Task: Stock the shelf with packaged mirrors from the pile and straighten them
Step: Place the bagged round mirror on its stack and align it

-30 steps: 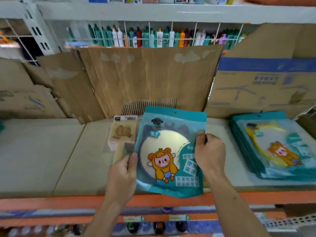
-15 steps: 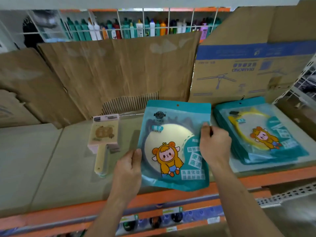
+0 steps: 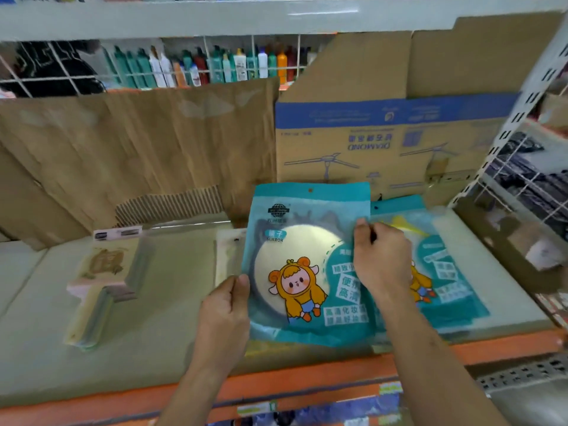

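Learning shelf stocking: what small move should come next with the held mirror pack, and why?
Probably lay the mirror pack on the teal stack at its right, edges aligned: the left hand and right hand hold it tilted up, overlapping that stack.

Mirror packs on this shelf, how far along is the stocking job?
Done: a stack of teal mirror packs already lies on the shelf at right. In hand: one more teal pack, left hand pinching its left edge, right hand gripping its right edge, overlapping the stack. Left: laying it down and squaring the stack. The supply pile is out of view, so the remaining count is unknown.
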